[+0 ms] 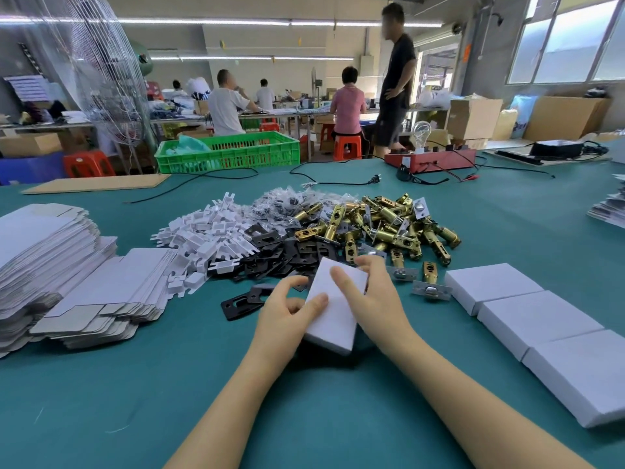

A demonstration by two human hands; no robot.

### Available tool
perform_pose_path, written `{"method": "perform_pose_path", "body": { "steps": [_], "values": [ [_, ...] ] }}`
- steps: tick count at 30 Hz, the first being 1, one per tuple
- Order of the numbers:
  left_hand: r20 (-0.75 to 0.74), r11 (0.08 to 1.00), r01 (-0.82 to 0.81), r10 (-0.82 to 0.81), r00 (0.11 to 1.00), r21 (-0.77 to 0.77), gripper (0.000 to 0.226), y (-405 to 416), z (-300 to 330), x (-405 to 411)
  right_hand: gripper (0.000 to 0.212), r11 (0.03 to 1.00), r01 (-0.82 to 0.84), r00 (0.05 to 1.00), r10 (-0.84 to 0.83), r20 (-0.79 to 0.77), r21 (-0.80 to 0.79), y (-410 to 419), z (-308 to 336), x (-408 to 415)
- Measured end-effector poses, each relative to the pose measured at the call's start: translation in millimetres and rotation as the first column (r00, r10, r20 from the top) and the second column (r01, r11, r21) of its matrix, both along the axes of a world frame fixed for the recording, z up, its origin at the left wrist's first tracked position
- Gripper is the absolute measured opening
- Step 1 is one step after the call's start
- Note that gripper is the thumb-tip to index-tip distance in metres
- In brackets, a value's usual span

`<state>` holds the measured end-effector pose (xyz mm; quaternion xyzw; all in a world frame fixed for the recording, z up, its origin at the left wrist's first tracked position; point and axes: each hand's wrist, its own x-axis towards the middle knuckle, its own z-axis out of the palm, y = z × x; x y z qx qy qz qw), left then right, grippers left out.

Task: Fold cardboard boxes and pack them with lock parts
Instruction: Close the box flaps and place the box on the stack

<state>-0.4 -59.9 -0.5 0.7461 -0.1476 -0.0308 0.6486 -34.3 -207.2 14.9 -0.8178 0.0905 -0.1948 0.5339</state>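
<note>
- White box (333, 301) is being held just above the green table (507, 231), in front of the heap of parts, tilted with its far end higher.
- Left hand (287, 311) is gripping the box's left edge, thumb lying on the top face, fingers curling toward the underside.
- Right hand (367, 296) is lying over the box's right side, thumb pressing on the top face, fingers curling round the far right edge.
- Brass latches (389, 225) are lying piled beyond the box; black plates (287, 255) are spreading just left of them, one black plate sitting near the left hand.
- White plastic pieces (209, 235) are heaped left of the plates.
- Flat unfolded boxes (61, 272) are sitting stacked at the far left.
- Three closed white boxes (534, 316) are sitting in a row at the right, touching one another.
- Green crate (230, 152) is standing past the table's far edge; other workers are sitting at benches behind.
</note>
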Motion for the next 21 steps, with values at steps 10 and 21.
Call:
{"method": "perform_pose_path", "body": {
  "steps": [10,21],
  "values": [
    [-0.045,0.998,-0.064,0.063,0.997,-0.019,0.019,2.0,5.3,-0.4,0.107,0.695,-0.352,0.936,0.270,-0.226,-0.627,-6.6,5.9,-9.1],
    [-0.172,0.984,0.026,-0.057,0.983,-0.176,0.029,0.0,4.8,2.2,0.087,0.788,0.083,0.957,-0.234,-0.173,-0.611,-76.6,53.3,-18.0]
  ]
}}
